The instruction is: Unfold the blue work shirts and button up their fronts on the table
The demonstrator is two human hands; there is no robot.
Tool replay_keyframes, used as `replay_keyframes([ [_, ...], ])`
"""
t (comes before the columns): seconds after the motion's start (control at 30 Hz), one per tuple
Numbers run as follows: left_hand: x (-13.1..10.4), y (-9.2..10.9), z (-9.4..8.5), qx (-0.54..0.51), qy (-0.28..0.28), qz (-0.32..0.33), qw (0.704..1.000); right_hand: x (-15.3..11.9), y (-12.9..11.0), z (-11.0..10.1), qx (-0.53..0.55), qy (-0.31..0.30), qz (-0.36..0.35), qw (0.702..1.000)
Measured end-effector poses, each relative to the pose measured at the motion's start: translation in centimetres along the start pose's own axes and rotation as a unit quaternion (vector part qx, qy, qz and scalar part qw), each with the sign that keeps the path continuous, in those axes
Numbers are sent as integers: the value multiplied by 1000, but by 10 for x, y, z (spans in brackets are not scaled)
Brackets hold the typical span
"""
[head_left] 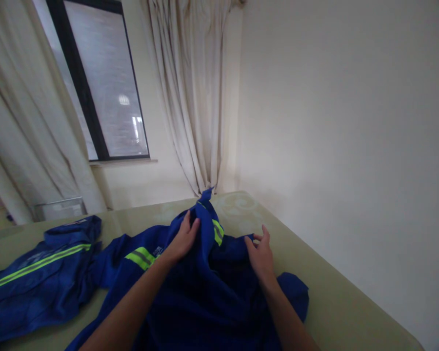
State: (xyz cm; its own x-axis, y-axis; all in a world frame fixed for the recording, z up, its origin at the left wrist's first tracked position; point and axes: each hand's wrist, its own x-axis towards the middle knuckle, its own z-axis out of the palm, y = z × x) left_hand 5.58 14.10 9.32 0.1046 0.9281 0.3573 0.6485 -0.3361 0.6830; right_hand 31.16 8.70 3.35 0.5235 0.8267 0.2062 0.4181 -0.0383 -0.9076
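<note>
A dark blue work jacket [201, 297] with lime-and-grey reflective strips lies rumpled in front of me, part of it raised into a peak. My left hand [184, 237] is closed on a fold of it near that raised part, the fingertips partly hidden by cloth. On the other side, my right hand [260, 252] pinches the jacket's edge between thumb and fingers, with some fingers lifted off. Between my hands the fabric sags into a dark hollow. Part of the jacket spreads beyond my right forearm.
A second blue garment [40, 282] with a lime stripe lies at the left, touching the jacket's side. Both rest on a pale green patterned surface [336, 292]. A white wall [344, 136] borders it on the right; cream curtains [193, 97] and a window [106, 78] stand behind.
</note>
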Motion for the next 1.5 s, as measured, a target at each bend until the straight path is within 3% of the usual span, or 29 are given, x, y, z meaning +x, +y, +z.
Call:
replay_keyframes([
  [0.07, -20, 10, 9, 54, -76, 44, 995, 9, 9, -5, -27, 20, 14, 999],
  [0.13, -48, 17, 9, 191, -127, 66, 971, 15, 14, -10, -63, 21, 6, 998],
  [0.23, -87, 15, 0, 355, -115, 13, 928, 11, 13, -12, -102, -35, -29, 994],
  [0.33, -109, -2, -4, 365, -155, -53, 917, -1, 7, -8, -134, -112, -63, 983],
  [0.43, -105, -22, 3, 296, -258, -67, 917, -11, 0, -2, -137, -193, -76, 969],
  [0.5, -90, -32, 13, 287, -279, -54, 915, -14, -4, 2, -96, -212, -93, 968],
  [0.57, -68, -34, 24, 305, -251, -40, 918, -13, -7, 2, -45, -170, -132, 976],
  [0.63, -48, -30, 34, 320, -205, -27, 925, -9, -9, -1, -19, -88, -170, 981],
  [0.73, -41, -12, 44, 338, -144, -14, 930, -1, -9, -14, -47, 10, -166, 985],
  [0.8, -57, 1, 46, 334, -146, -8, 931, 3, -9, -22, -99, 0, -124, 987],
  [0.9, -106, 14, 44, 307, -220, -14, 926, 1, -10, -27, -176, -86, -91, 976],
  [1.0, -156, 15, 39, 297, -310, -46, 902, -8, -13, -26, -219, -165, -102, 956],
  [1.1, -178, 9, 36, 280, -322, -42, 904, -22, -22, -26, -223, -242, -125, 936],
  [1.23, -159, 0, 39, 251, -239, 17, 938, -43, -40, -33, -126, -363, -158, 910],
  [1.3, -137, -3, 40, 247, -213, 32, 945, -51, -45, -38, -80, -371, -167, 910],
  [1.4, -106, -2, 40, 246, -195, 47, 948, -56, -36, -48, -108, -269, -201, 936],
  [1.5, -96, 5, 40, 239, -194, 64, 949, -54, -9, -65, -202, -165, -205, 943],
])
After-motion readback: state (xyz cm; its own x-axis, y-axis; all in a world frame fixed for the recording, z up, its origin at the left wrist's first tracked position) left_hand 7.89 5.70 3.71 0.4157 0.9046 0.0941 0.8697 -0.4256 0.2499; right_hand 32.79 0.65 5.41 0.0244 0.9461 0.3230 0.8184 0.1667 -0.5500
